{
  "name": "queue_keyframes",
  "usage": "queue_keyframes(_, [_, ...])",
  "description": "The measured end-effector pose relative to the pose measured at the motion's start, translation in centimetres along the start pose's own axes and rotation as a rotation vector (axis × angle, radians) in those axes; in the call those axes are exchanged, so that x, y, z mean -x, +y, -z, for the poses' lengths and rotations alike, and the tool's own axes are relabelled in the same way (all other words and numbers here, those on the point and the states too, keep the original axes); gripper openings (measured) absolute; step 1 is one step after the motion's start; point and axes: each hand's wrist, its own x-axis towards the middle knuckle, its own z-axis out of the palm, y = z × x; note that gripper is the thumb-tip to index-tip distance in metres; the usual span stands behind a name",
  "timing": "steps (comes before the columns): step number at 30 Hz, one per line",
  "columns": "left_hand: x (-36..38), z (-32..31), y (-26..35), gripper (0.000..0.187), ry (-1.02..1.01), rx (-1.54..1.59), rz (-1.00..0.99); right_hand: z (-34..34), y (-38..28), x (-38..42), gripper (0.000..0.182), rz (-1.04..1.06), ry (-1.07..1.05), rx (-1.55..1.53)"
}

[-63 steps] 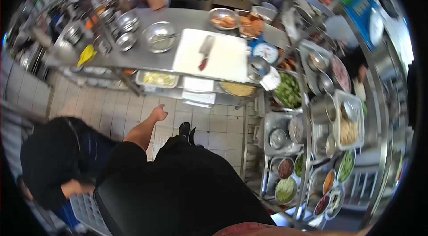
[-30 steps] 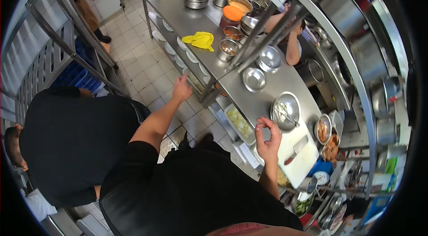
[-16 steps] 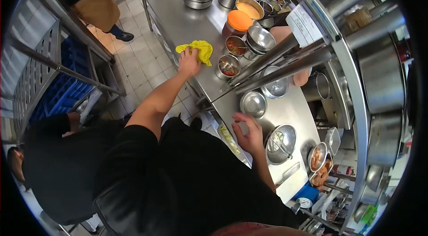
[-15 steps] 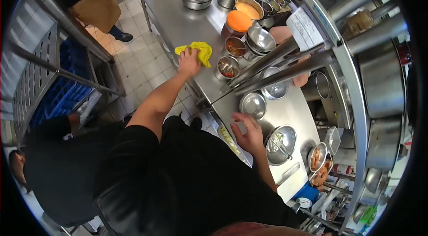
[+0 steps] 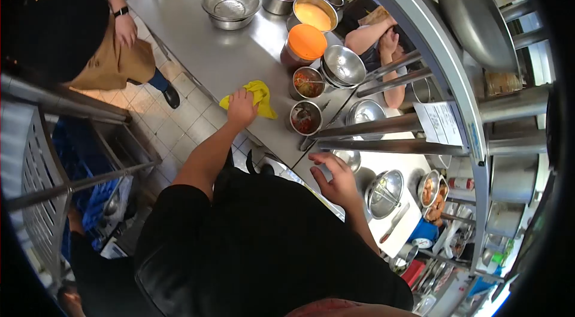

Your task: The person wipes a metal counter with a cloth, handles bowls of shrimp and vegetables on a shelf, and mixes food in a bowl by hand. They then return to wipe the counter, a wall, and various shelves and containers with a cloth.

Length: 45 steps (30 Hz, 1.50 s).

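Observation:
My left hand (image 5: pixel 242 110) presses a yellow cloth (image 5: pixel 262 96) against the steel table (image 5: pixel 197 47) near its front edge, fingers bent over the fabric. My right hand (image 5: pixel 336 180) hovers over the front of the table with nothing in it, thumb and fingers apart. Just beyond it is a small steel bowl (image 5: pixel 348 159), partly hidden by the hand. To its right a larger steel bowl (image 5: pixel 384 193) holds a whisk-like utensil. Between my hands stand two steel pots of red sauce, a nearer one (image 5: pixel 305 118) and a farther one (image 5: pixel 308 82).
An orange-lidded container (image 5: pixel 307 41), a pot of orange liquid (image 5: pixel 312 16) and nested steel bowls (image 5: pixel 231 2) stand farther back. Steel shelf posts (image 5: pixel 389 125) cross on the right. A white cutting board (image 5: pixel 398 227) bears a knife. Co-workers stand at left and across the table.
The view has swung, shifting the table's contents in the frame. My left hand still holds the cloth on the table. Across the table, a person's arms show more fully.

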Motion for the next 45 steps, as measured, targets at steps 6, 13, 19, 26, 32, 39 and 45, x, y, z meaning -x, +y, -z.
queue_keyframes(6, [-3.5,1.2,-2.9,0.041,0.108,0.228,-0.111,-1.9,-1.7,-3.1,0.032,-0.125,0.064,0.016])
queue_keyframes(13, [-7.5,-0.8,-5.1,0.035,0.173,0.316,-0.149,-2.8,-2.6,-3.9,0.031,-0.182,0.160,0.001])
queue_keyframes(19, [-7.3,-0.8,-4.8,0.033,0.258,0.326,-0.128,-2.1,-0.9,-2.9,0.027,-0.209,0.210,-0.035])
queue_keyframes(26, [-7.9,3.5,-5.5,0.035,0.123,0.229,0.058,-1.4,2.1,-3.4,0.017,-0.109,0.207,-0.224])
queue_keyframes(32, [-9.8,5.5,-8.9,0.038,0.058,0.131,0.329,-0.4,1.7,-5.3,0.018,-0.172,0.072,-0.295])
queue_keyframes(39, [-12.4,5.4,-15.2,0.033,0.321,0.074,0.323,-3.0,0.6,-10.5,0.017,-0.335,0.091,-0.640])
queue_keyframes(45, [-13.9,7.6,-18.9,0.039,0.396,0.135,0.216,-5.6,-0.5,-17.7,0.018,-0.304,-0.029,-0.605])
